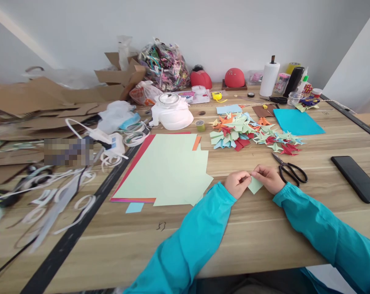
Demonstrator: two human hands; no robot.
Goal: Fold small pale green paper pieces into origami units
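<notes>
My left hand (237, 183) and my right hand (269, 179) meet over a small pale green piece of paper (255, 185) on the wooden table (258, 228). Both hands pinch its upper edge, fingers curled closed. Both arms wear teal sleeves. Black scissors (290, 169) lie just right of my right hand. Large pale green sheets (169, 169) on a red sheet lie to the left of my left hand. A pile of folded paper shapes (249, 132) in green, red, orange and blue lies beyond my hands.
A black phone (356, 178) lies at the right. A blue sheet (297, 121) lies far right. A white paper-towel roll (269, 78), bottles, a white bowl (172, 114), cardboard (44, 102) and white strips (65, 192) crowd the back and left.
</notes>
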